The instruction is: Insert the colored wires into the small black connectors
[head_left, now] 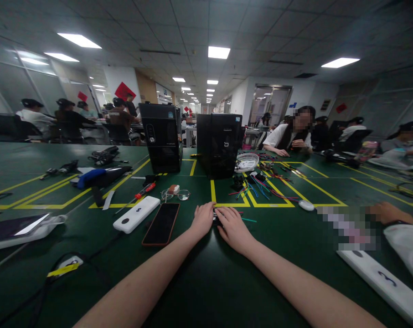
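At the middle of the green table, my left hand (203,219) and my right hand (233,226) meet, fingertips close together. Both have their fingers curled over a small dark piece (215,218), mostly hidden beneath them, so its kind cannot be made out. A green wire (249,220) sticks out to the right past my right hand, with a bit of red wire above it. Left of my hands lies a phone (161,224) with its dark screen up. Beyond my fingers, loose coloured wires (257,187) are spread around black connectors (238,183).
Two black computer towers (163,139) stand ahead. A white basket (246,162), eyeglasses (183,195), a screwdriver (138,196) and a white power bank (137,214) lie about. At right are another power bank (384,282) and a co-worker's hand (393,213). Another person sits across.
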`<action>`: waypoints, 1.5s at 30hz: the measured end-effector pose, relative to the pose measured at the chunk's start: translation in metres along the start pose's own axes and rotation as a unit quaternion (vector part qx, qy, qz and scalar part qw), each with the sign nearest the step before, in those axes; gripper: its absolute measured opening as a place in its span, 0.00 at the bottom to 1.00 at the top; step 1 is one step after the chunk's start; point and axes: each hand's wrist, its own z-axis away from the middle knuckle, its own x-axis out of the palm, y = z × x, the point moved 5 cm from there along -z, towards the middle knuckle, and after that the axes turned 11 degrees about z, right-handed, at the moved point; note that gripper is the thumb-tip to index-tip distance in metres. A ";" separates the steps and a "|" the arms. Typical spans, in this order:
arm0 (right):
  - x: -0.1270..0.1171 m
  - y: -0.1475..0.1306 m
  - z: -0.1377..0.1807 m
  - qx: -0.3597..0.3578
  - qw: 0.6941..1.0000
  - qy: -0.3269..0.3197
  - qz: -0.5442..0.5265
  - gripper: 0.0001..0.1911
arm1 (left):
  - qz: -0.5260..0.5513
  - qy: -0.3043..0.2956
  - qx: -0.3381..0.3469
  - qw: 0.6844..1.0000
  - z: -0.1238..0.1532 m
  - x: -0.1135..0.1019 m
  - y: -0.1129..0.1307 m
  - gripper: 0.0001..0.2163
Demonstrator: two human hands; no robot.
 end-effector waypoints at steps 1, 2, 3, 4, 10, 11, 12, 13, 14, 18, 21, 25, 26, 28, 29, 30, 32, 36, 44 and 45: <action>0.000 -0.001 0.000 -0.002 1.000 -0.001 -0.002 0.25 | 0.004 0.000 0.000 1.000 0.000 0.000 -0.001 0.17; 0.000 -0.001 0.000 -0.004 1.000 -0.002 -0.003 0.24 | 0.009 0.002 0.001 1.000 -0.001 -0.001 -0.001 0.16; 0.000 -0.001 0.000 -0.005 1.000 -0.002 -0.004 0.23 | 0.019 0.005 0.002 1.000 -0.002 -0.001 -0.002 0.16; 0.000 0.000 -0.001 -0.005 1.000 -0.002 -0.004 0.22 | 0.034 0.008 0.004 0.999 -0.003 -0.001 -0.003 0.16; -0.001 0.015 -0.004 0.026 0.999 0.023 -0.003 0.13 | 0.125 -0.042 0.050 0.990 -0.005 0.001 0.001 0.14; -0.002 0.019 -0.004 0.034 0.999 0.029 -0.004 0.13 | 0.116 -0.065 0.065 0.989 -0.004 0.002 0.004 0.14; -0.002 0.021 -0.004 0.041 0.999 0.033 -0.005 0.12 | 0.108 -0.081 0.078 0.988 -0.002 0.002 0.007 0.14; -0.003 0.023 -0.004 0.048 0.998 0.037 -0.008 0.12 | 0.100 -0.098 0.088 0.986 -0.001 0.002 0.010 0.15; -0.003 0.025 -0.004 0.052 0.998 0.040 -0.012 0.11 | 0.093 -0.104 0.095 0.986 0.001 0.002 0.013 0.17; 0.003 0.026 -0.003 0.044 0.997 0.037 -0.044 0.10 | 0.066 -0.104 0.115 0.986 0.003 0.001 0.017 0.23; 0.008 0.027 -0.003 0.050 0.996 0.040 -0.064 0.08 | 0.057 -0.099 0.120 0.986 0.003 0.003 0.016 0.22; 0.009 0.027 -0.003 0.062 0.994 0.048 -0.076 0.07 | 0.063 -0.103 0.107 0.987 0.001 0.005 0.013 0.22; 0.008 0.027 -0.003 0.067 0.993 0.051 -0.081 0.08 | 0.065 -0.104 0.102 0.987 0.001 0.005 0.012 0.22; 0.004 0.030 -0.002 0.093 0.989 0.066 -0.095 0.09 | 0.069 -0.104 0.097 0.987 0.001 0.005 0.011 0.24; 0.002 0.032 -0.002 0.107 0.986 0.076 -0.102 0.10 | 0.070 -0.104 0.095 0.988 0.001 0.005 0.011 0.24; -0.001 0.034 -0.001 0.118 0.984 0.084 -0.106 0.10 | 0.070 -0.102 0.093 0.988 0.001 0.005 0.010 0.25; -0.004 0.034 0.000 0.120 0.983 0.086 -0.104 0.10 | 0.070 -0.090 0.088 0.990 0.001 0.006 0.007 0.24; -0.002 0.023 -0.001 0.050 0.996 0.027 -0.074 0.08 | 0.067 -0.023 0.055 0.996 -0.004 0.003 -0.002 0.22; -0.001 0.031 -0.001 0.061 0.995 0.026 -0.071 0.07 | 0.066 -0.025 0.045 0.996 -0.003 0.000 0.000 0.26; -0.001 0.037 -0.001 0.080 0.994 0.038 -0.064 0.09 | 0.071 -0.036 0.052 0.995 -0.002 0.000 0.002 0.27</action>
